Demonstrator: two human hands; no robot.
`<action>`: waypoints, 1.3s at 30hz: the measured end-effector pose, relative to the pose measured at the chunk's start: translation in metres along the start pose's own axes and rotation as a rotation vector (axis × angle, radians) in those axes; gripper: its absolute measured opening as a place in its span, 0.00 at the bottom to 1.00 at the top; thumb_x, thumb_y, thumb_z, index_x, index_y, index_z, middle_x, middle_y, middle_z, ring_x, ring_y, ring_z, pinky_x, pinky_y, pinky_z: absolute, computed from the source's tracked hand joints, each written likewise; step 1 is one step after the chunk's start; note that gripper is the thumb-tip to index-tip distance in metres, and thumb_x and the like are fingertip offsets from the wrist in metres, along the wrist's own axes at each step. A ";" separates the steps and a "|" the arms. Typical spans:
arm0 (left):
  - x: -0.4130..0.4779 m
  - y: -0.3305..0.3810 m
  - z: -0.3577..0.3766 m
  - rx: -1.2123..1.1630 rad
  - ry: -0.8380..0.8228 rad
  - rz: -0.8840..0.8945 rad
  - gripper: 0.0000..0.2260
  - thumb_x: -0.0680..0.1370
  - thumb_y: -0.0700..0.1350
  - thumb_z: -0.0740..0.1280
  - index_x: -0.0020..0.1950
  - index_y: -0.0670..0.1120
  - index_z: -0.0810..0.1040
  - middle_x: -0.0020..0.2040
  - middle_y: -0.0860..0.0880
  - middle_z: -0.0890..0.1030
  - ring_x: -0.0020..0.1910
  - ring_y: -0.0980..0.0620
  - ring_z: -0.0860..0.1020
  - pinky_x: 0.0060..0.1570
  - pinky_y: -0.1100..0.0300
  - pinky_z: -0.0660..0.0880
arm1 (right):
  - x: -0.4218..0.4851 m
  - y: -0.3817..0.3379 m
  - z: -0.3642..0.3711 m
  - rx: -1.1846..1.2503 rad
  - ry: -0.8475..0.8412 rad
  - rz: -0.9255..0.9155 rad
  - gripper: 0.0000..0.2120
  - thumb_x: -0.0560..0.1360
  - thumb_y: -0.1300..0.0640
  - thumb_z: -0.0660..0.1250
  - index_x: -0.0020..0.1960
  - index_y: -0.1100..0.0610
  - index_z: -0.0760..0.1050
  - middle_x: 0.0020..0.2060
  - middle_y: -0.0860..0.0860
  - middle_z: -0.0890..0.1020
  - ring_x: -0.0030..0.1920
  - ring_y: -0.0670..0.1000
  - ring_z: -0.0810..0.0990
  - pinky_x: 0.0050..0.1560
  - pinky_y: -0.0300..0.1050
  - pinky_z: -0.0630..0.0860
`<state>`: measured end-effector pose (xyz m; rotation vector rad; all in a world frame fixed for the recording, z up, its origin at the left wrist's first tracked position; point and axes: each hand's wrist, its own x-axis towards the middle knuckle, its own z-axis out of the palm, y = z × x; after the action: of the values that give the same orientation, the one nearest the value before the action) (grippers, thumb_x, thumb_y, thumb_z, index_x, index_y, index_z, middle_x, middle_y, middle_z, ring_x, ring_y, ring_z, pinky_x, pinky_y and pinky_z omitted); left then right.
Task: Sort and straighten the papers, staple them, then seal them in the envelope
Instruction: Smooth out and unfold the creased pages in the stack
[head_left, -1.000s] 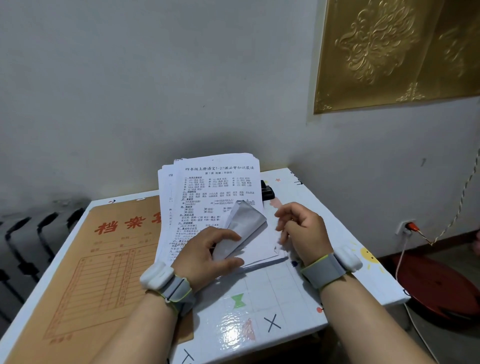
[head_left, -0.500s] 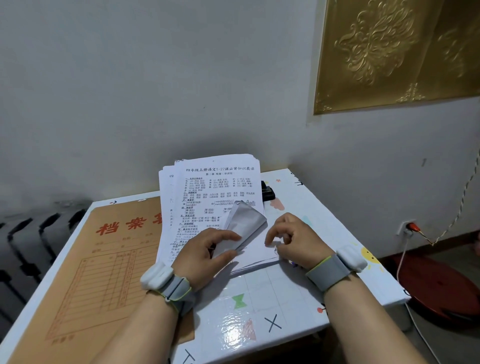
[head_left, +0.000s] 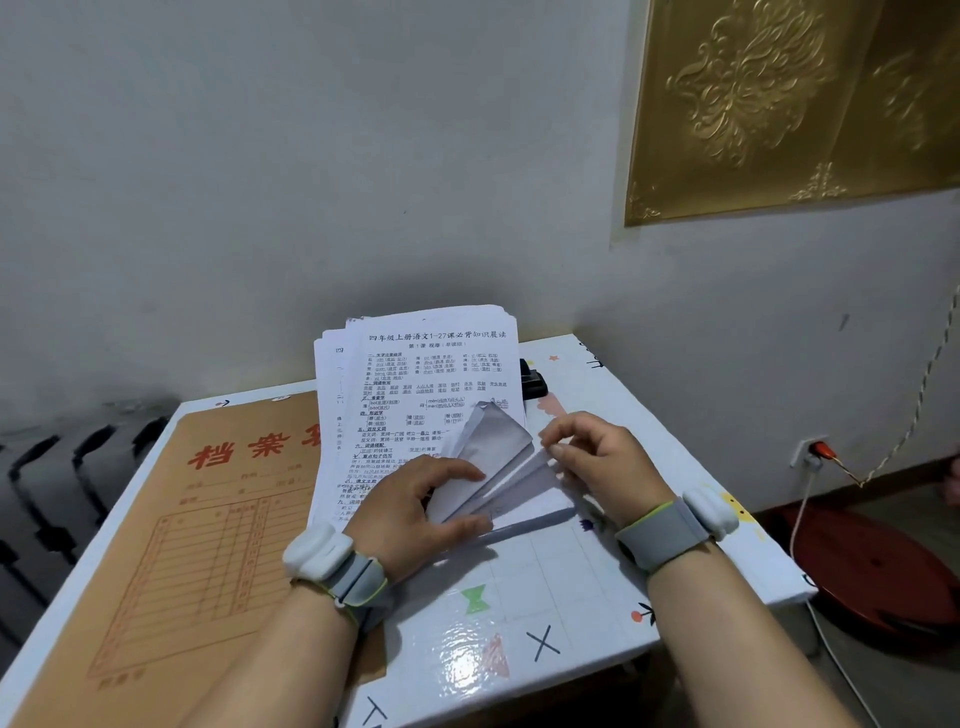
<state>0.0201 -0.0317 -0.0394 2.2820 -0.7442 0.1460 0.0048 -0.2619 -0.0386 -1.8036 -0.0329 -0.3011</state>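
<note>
— While the papers (head_left: 415, 395) sit as a loose stack at the middle of the bench (head_left: 519, 613), reaching toward its far edge, what are the hands doing?

— Left hand (head_left: 415, 512) is on the stack's near right corner, thumb & fingers closed on a few sheets folded back there; blank undersides show. Right hand (head_left: 597, 462) is just beside it, fingertips pinched together at the fanned sheet edges. Can't tell if it really grips one.

— Stack squared up?

— No, edges staggered along the left side & top.

— Envelope?

— Brown envelope (head_left: 197, 519) w/ red print lies flat along the bench's left side, stack overlapping its right edge. Left forearm crosses its near corner.

— Anything else?

— Small black object (head_left: 532, 382) at the far edge, mostly hidden behind the stack; can't tell what it is. Grey wristbands on both wrists.
</note>
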 end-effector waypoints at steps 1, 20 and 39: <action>0.000 0.001 0.000 0.010 -0.001 0.002 0.18 0.61 0.69 0.67 0.49 0.69 0.73 0.53 0.67 0.74 0.53 0.68 0.72 0.50 0.76 0.66 | -0.001 -0.001 0.002 0.043 -0.003 0.009 0.10 0.75 0.68 0.62 0.42 0.57 0.78 0.28 0.55 0.75 0.27 0.53 0.72 0.31 0.45 0.71; -0.002 0.000 0.000 0.090 0.026 0.025 0.10 0.71 0.56 0.64 0.52 0.65 0.73 0.51 0.69 0.73 0.52 0.74 0.69 0.48 0.81 0.62 | -0.003 -0.009 0.020 -0.055 0.051 -0.125 0.14 0.77 0.68 0.60 0.40 0.52 0.78 0.25 0.56 0.80 0.26 0.44 0.78 0.31 0.34 0.73; -0.001 0.000 0.003 0.135 0.040 0.120 0.23 0.73 0.52 0.48 0.63 0.59 0.72 0.44 0.55 0.72 0.42 0.61 0.69 0.43 0.75 0.62 | 0.000 -0.008 0.016 -0.035 0.307 0.025 0.14 0.78 0.66 0.55 0.46 0.56 0.78 0.36 0.55 0.80 0.26 0.51 0.77 0.25 0.38 0.71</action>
<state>0.0189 -0.0331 -0.0418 2.3542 -0.8741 0.3054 0.0061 -0.2446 -0.0350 -1.7730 0.2125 -0.5600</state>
